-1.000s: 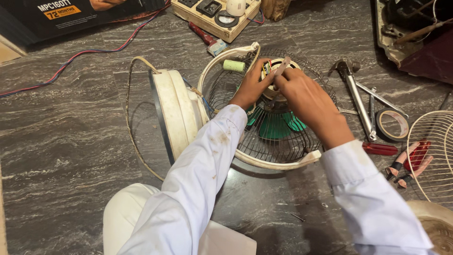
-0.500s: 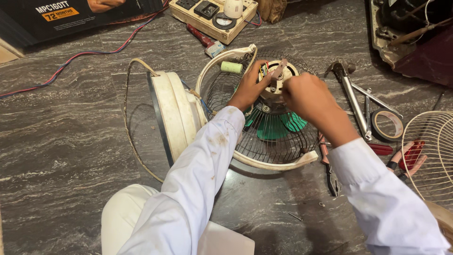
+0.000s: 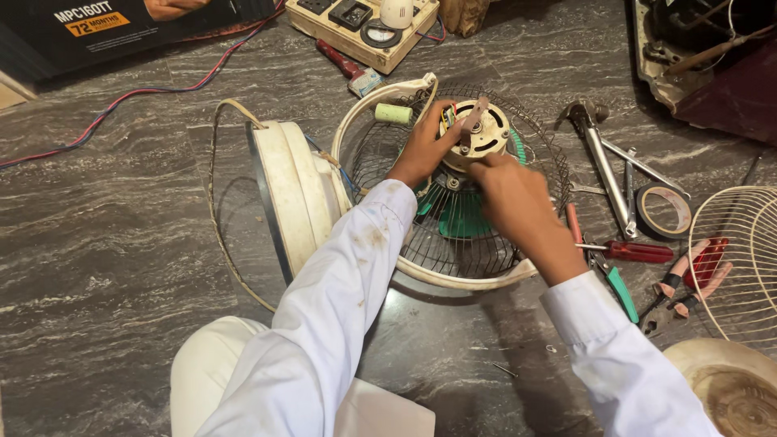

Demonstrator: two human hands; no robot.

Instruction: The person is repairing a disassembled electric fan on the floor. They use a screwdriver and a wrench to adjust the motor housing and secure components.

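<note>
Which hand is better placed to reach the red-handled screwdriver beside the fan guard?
Probably the right hand: the red-handled screwdriver lies on its side of the fan guard, while the left hand grips the motor on the far side.

Motor [image 3: 477, 133] on wire guard [image 3: 453, 235]; fan housing [image 3: 295, 190] left, hammer [image 3: 603, 162] right.

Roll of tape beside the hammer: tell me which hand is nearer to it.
Right. The right hand is on the fan motor, on the side toward the roll of tape; the left hand is on the motor's far side.
</note>
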